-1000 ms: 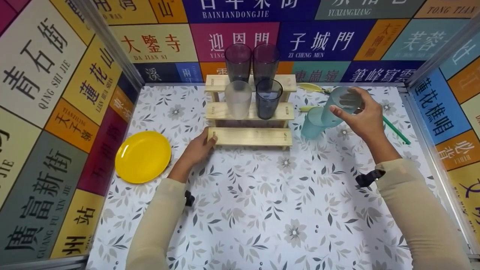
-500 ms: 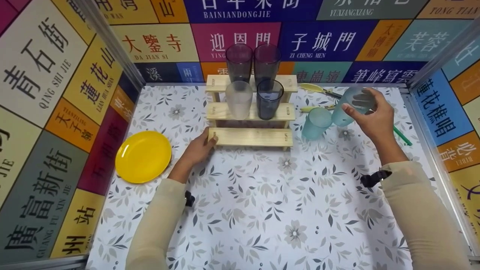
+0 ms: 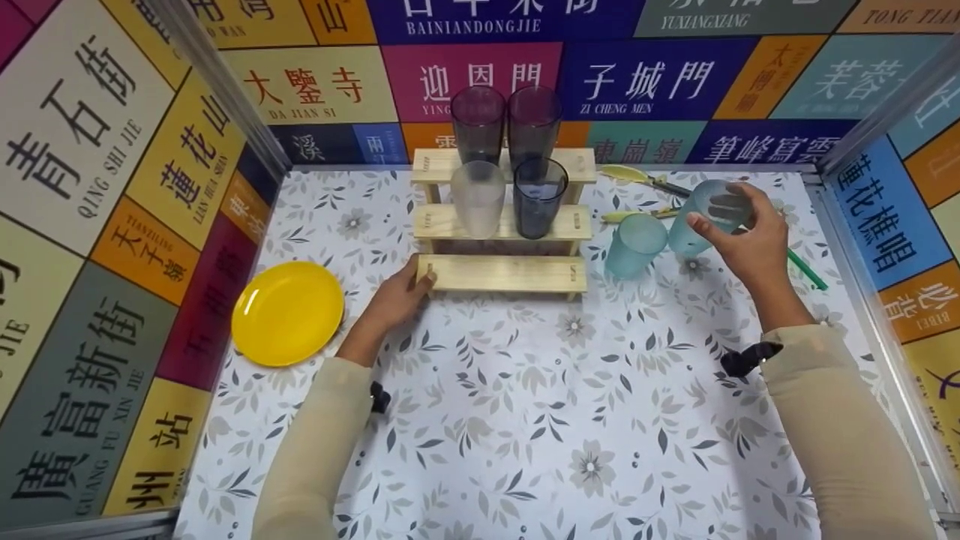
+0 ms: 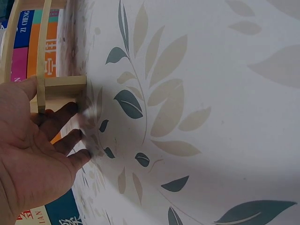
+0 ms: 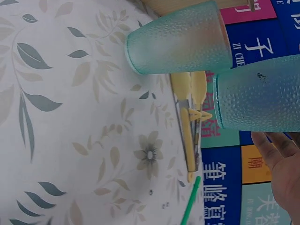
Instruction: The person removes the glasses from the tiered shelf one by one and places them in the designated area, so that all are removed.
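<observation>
In the head view, my right hand (image 3: pixel 754 240) grips a translucent teal cup (image 3: pixel 691 234) round its upper part, with the thumb on the near side. Just left of it a second teal cup (image 3: pixel 634 251) stands on the table; both cups show a dimpled surface in the right wrist view. My left hand (image 3: pixel 401 296) holds the left end of the lowest step of a three-step wooden rack (image 3: pixel 501 273), thumb on top and fingers reaching beneath. A frosted clear cup (image 3: pixel 478 201) and a dark grey glass (image 3: pixel 538 202) stand on the middle step.
Two purple glasses (image 3: pixel 478 127) stand on the rack's top step. Yellow-headed tongs (image 3: pixel 626 175) and a green straw (image 3: pixel 806 268) lie at the back right. A yellow plate (image 3: pixel 287 315) is on the left. Printed walls (image 3: pixel 472 82) enclose the back and sides.
My right hand has moved right and slightly toward me with its teal cup, which stands more upright and farther from the other teal cup. The left hand has stayed on the rack.
</observation>
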The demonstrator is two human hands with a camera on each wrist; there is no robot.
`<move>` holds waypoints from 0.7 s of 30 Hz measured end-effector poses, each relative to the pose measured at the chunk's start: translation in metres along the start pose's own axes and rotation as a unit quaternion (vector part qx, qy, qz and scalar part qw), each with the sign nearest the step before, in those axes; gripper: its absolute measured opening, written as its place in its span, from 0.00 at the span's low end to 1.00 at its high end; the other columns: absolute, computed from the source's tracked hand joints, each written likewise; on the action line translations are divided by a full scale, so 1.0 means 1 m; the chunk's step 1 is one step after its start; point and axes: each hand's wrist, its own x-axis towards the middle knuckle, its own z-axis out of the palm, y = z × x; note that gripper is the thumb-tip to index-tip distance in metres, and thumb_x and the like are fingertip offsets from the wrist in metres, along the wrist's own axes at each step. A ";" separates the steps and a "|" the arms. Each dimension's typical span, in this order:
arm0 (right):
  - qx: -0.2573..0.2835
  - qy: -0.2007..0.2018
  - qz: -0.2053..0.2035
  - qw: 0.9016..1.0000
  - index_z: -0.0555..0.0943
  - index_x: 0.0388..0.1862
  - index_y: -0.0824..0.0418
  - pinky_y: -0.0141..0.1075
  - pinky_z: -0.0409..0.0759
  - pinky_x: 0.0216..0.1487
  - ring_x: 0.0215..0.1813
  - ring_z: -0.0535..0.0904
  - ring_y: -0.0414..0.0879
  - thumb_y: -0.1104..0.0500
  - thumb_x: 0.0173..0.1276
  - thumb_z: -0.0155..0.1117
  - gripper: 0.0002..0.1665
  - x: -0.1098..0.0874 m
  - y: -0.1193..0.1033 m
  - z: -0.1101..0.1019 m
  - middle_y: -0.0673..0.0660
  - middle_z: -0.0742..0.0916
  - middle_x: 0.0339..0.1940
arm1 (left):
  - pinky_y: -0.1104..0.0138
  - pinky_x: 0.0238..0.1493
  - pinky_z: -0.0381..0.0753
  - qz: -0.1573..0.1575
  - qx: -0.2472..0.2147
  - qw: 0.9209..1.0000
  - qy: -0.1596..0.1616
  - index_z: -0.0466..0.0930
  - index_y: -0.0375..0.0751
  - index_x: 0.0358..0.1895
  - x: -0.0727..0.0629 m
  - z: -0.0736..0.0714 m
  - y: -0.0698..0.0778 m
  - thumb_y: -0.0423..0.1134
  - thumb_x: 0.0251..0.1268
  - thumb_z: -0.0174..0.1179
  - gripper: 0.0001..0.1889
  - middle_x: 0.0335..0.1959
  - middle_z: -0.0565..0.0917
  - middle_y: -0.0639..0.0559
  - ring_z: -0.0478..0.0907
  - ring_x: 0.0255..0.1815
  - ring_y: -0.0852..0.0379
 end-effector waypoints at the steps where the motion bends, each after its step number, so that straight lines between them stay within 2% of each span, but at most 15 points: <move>1: 0.002 -0.006 0.003 1.000 0.71 0.86 0.41 0.47 0.78 0.77 0.80 0.77 0.57 0.36 0.68 0.82 0.51 0.000 0.003 0.001 0.59 0.79 0.80 | 0.41 0.88 0.62 0.001 -0.001 1.000 -0.001 0.43 0.47 0.94 0.000 0.000 0.000 0.65 0.90 0.47 0.44 0.90 0.61 0.36 0.62 0.89 0.33; 9: 0.025 -0.057 0.021 0.998 0.66 0.89 0.42 0.55 0.74 0.79 0.84 0.72 0.60 0.36 0.69 0.82 0.55 0.001 0.030 0.011 0.60 0.76 0.83 | 0.40 0.88 0.61 0.003 0.001 1.000 -0.005 0.42 0.46 0.94 0.000 -0.001 0.000 0.65 0.90 0.46 0.44 0.90 0.61 0.36 0.61 0.89 0.33; 14: 0.030 -0.085 0.041 0.995 0.61 0.92 0.44 0.61 0.68 0.84 0.90 0.63 0.62 0.35 0.68 0.82 0.61 0.001 0.040 0.019 0.62 0.68 0.89 | 0.40 0.88 0.60 0.005 0.000 1.000 -0.002 0.42 0.46 0.94 0.000 -0.001 0.000 0.64 0.90 0.46 0.44 0.90 0.60 0.37 0.61 0.89 0.33; 18: 0.022 -0.099 0.056 0.993 0.58 0.93 0.45 0.62 0.61 0.89 0.93 0.56 0.63 0.33 0.65 0.83 0.66 0.003 0.046 0.025 0.61 0.62 0.93 | 0.40 0.88 0.61 0.005 0.000 1.000 0.000 0.43 0.48 0.94 0.000 -0.001 0.001 0.65 0.90 0.46 0.44 0.90 0.61 0.38 0.62 0.89 0.34; 21: 0.018 -0.104 0.061 0.993 0.57 0.94 0.46 0.61 0.60 0.89 0.93 0.56 0.63 0.32 0.65 0.83 0.67 0.003 0.050 0.028 0.61 0.62 0.93 | 0.40 0.87 0.62 0.008 0.000 1.000 0.001 0.44 0.47 0.94 0.000 0.000 0.001 0.65 0.90 0.47 0.44 0.90 0.62 0.38 0.62 0.89 0.33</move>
